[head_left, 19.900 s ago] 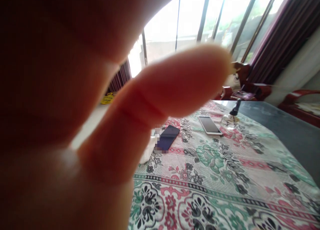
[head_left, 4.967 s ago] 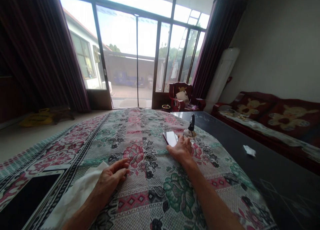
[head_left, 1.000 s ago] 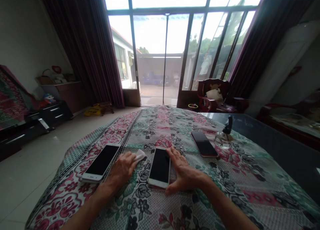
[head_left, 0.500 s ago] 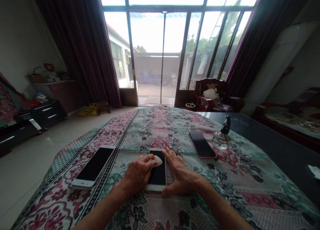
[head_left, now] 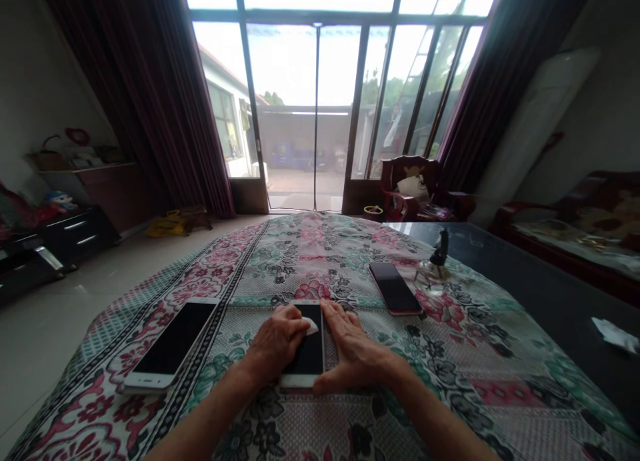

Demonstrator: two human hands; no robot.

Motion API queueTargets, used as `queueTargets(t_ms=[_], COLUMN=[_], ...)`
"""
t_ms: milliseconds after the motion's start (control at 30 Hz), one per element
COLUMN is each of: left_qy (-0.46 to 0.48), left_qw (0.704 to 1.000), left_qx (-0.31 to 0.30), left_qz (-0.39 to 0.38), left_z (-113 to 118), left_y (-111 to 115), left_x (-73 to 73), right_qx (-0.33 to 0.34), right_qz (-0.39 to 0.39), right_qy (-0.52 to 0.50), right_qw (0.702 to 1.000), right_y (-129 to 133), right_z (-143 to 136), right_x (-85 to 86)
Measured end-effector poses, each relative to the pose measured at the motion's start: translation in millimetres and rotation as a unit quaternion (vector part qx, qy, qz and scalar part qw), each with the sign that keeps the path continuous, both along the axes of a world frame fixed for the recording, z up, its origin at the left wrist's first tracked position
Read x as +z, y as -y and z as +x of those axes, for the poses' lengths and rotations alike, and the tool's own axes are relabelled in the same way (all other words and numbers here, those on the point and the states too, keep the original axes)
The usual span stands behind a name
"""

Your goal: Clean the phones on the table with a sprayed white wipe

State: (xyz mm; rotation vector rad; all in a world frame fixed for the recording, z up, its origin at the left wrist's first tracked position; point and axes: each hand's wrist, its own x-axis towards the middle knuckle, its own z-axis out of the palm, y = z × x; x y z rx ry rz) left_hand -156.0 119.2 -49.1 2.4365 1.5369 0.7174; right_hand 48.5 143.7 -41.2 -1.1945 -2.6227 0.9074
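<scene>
A white-framed smartphone (head_left: 306, 357) with a dark screen lies flat on the patterned tablecloth (head_left: 350, 414) in front of me. My left hand (head_left: 277, 341) is closed around a small white tissue (head_left: 311, 326), which it presses on the upper part of the screen. My right hand (head_left: 353, 351) holds the same phone along its right side, the fingers near the top corner and the thumb at the bottom corner. Off to the left rests a larger white smartphone (head_left: 173, 344). A dark smartphone with a reddish edge (head_left: 395, 287) lies to the right, beside a clear spray bottle (head_left: 431, 274) with a black nozzle.
A crumpled white tissue (head_left: 616, 333) lies on the dark tabletop (head_left: 530, 287) at the right. Beyond the table stand a wooden chair (head_left: 410, 187) and a large glass door (head_left: 300, 114) between purple curtains. Low black drawers (head_left: 75, 237) are at the left.
The view has turned slightly to the right, so everything appears shifted left. The tissue stays on the upper screen in my left hand, and my right hand keeps its hold on the phone.
</scene>
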Motion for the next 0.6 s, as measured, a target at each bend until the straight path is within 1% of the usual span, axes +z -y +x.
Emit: queueTargets(t_ms=[100,200,367,433,467,533,600], left_qy=[-0.005,-0.012,-0.027,-0.037,-0.041,-0.047,-0.054], left_qw=[1.0,1.0,0.997,0.995,0.995,0.996,0.998], left_qx=[0.003,0.018,0.077,0.096,0.096,0.076,0.039], left_qz=[-0.003,-0.002,0.004,0.005,0.005,0.0,-0.005], left_z=[-1,-2,2,4,6,8,11], left_y=[-15,-30,-46,-47,-45,-38,-26], left_x=[-0.9,0.4,3.5,3.7,3.8,4.2,5.3], right_qx=[0.002,0.002,-0.002,-0.004,-0.007,-0.01,-0.009], right_qz=[0.003,0.0,-0.009,-0.011,-0.01,-0.009,-0.006], right_qy=[-0.004,-0.01,-0.008,-0.003,-0.004,-0.01,-0.018], right_qw=[1.0,1.0,1.0,1.0,1.0,1.0,1.0], right_y=[0,0,0,0,-1,-2,-2], right_z=[0,0,1,1,1,2,2], right_x=[-0.5,-0.7,0.2,-0.2,-0.9,-2.9,-5.1])
